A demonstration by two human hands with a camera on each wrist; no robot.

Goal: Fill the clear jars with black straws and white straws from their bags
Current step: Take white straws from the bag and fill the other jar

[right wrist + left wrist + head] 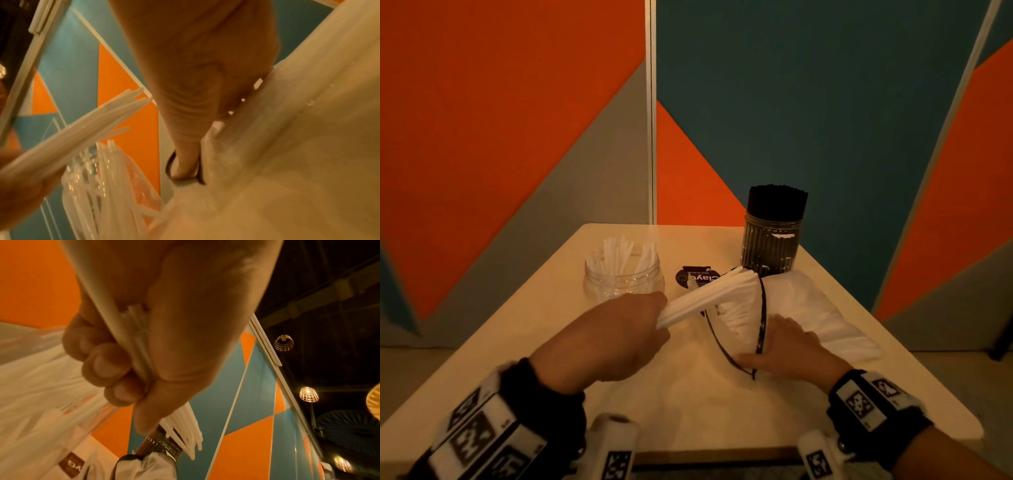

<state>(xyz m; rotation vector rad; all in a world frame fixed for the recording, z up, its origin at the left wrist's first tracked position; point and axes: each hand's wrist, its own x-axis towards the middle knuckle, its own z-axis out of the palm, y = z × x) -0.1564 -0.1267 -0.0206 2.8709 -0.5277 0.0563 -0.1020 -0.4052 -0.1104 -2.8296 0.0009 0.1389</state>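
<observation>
The table point(681, 404) carries everything, and the white straw bag point(811, 308) serves as the landmark: it lies on its side, mouth toward the person, probably so straws slide out lengthways. The right hand point(787, 356) rests on the bag just behind its mouth, thumb hooked through the black drawstring point(762, 318), seemingly to pin the bag while straws come out. The left hand point(616, 339), left of the mouth, has its fingers curled tight around a bundle of white straws point(709, 294), too many to count, their far ends near the mouth. Two clear jars stand beyond the bag: the jar of black straws point(772, 246) directly behind it looks packed full, and the jar of white straws point(624, 277) to its far left is only partly filled. One dark printed label point(697, 278) lies between the jars.
</observation>
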